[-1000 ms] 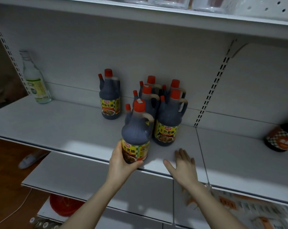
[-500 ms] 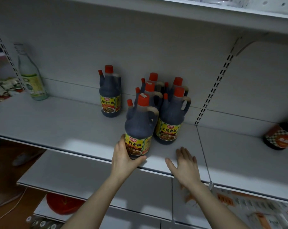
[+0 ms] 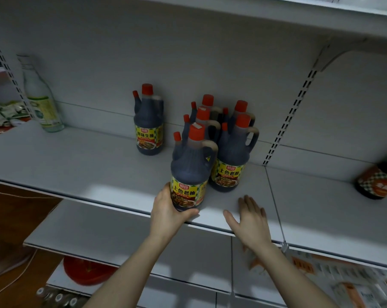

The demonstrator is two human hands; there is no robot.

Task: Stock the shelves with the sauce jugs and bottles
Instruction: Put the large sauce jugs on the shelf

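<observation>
Left hand (image 3: 168,210): you had it clamped round the base of the front sauce jug (image 3: 191,165), thumb curled across the front below the label.
Right hand (image 3: 252,218): you laid it flat on the shelf (image 3: 77,165), fingers straight and a little apart, holding nothing, near the front edge and just right of that jug.
Shelf: a white board with a seam right of your right hand, and a second white shelf (image 3: 99,230) below it.
Jug cluster (image 3: 230,156): four dark, red-capped jugs stood packed together mid-shelf, reaching toward the back edge.
Front sauce jug: it stood upright at the front edge, just in front and left of the cluster.
Lone jug (image 3: 148,125): upright, apart, left of the cluster, toward the back edge.
Clear bottle (image 3: 41,101): upright near the back left corner.
Dark jar (image 3: 379,181): on the board past the seam, far right, partly cut off.
</observation>
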